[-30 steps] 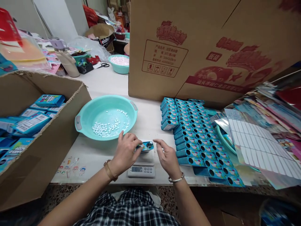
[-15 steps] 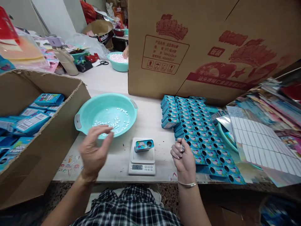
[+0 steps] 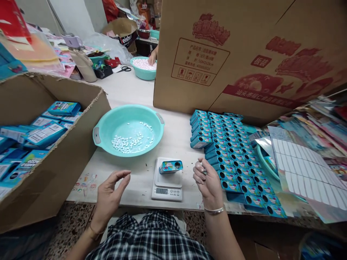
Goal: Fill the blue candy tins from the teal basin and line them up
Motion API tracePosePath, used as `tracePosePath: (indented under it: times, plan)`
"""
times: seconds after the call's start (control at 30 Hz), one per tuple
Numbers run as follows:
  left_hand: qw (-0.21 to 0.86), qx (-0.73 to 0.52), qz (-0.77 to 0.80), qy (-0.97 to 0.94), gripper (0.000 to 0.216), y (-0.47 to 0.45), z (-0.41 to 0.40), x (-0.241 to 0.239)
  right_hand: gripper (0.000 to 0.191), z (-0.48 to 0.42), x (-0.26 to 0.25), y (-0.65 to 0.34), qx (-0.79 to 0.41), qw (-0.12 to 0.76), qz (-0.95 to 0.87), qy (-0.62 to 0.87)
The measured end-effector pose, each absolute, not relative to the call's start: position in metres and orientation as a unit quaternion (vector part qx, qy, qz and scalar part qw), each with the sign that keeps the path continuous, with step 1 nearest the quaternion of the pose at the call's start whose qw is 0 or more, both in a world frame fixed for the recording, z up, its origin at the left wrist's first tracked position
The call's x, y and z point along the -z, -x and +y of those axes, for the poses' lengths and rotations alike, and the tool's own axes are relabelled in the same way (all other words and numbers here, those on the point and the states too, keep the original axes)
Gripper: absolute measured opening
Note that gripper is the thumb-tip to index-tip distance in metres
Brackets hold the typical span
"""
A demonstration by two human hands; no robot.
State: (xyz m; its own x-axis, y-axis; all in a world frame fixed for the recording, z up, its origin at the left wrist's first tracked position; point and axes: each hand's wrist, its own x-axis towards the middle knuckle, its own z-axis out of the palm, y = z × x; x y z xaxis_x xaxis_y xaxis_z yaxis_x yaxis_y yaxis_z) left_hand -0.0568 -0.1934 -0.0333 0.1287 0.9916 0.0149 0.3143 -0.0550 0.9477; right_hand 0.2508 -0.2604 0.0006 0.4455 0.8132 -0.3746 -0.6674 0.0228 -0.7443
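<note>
Item: small blue tin (image 3: 170, 167), now released, sits alone on the white digital scale (image 3: 167, 178) near table (image 3: 130, 90) edge. Our left hand (image 3: 110, 196), withdrawn, is open and empty; our right hand (image 3: 207, 178) curls around something small, unidentifiable.
</note>
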Motion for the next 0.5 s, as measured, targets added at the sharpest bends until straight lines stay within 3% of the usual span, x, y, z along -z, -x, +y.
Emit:
tracePosePath:
  times: [0.1, 0.27, 0.4, 0.5]
  plan:
    - [0.445, -0.384, 0.510, -0.628, 0.025, 0.046, -0.195, 0.031, 0.023, -0.254, -0.005, -0.239, -0.472, 0.638, -0.218, 0.569]
    - [0.461, -0.372, 0.487, -0.642, 0.024, 0.037, -0.198, 0.033, 0.027, -0.242, -0.022, -0.222, -0.281, 0.438, -0.504, 0.690]
    - [0.480, -0.364, 0.492, -0.628, 0.025, 0.040, -0.200, 0.037, 0.028, -0.236, -0.026, -0.218, -0.222, 0.309, -0.585, 0.717]
    - [0.494, -0.361, 0.504, -0.609, 0.026, 0.044, -0.199, 0.042, 0.029, -0.237, -0.023, -0.218, -0.222, 0.285, -0.587, 0.724]
